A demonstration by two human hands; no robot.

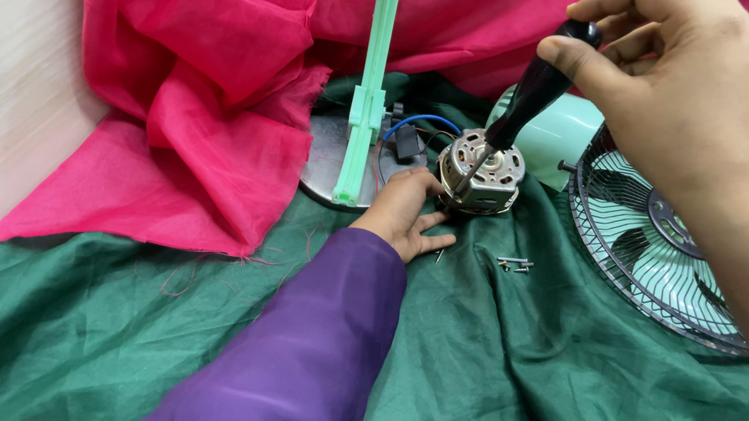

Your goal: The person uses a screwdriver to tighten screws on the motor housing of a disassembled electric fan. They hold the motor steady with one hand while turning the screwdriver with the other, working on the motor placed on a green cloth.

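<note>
I see the fan motor (pixel 480 172) standing on the green cloth (pixel 547 392) near the middle, just in front of a mint motor housing (pixel 560 130). My left hand (pixel 410 211) steadies it, fingers against its lower side. My right hand (pixel 665 77) has its grip closed around the black handle of a screwdriver (pixel 531 95), whose tip sits on the motor's top. Loose screws (pixel 515 263) lie just right of the motor. The fan grille (pixel 658 243) is half hidden by my right forearm. The mint stand (pixel 375 69) is cut off at the top edge; pink cloth (pixel 205 71) lies behind.
</note>
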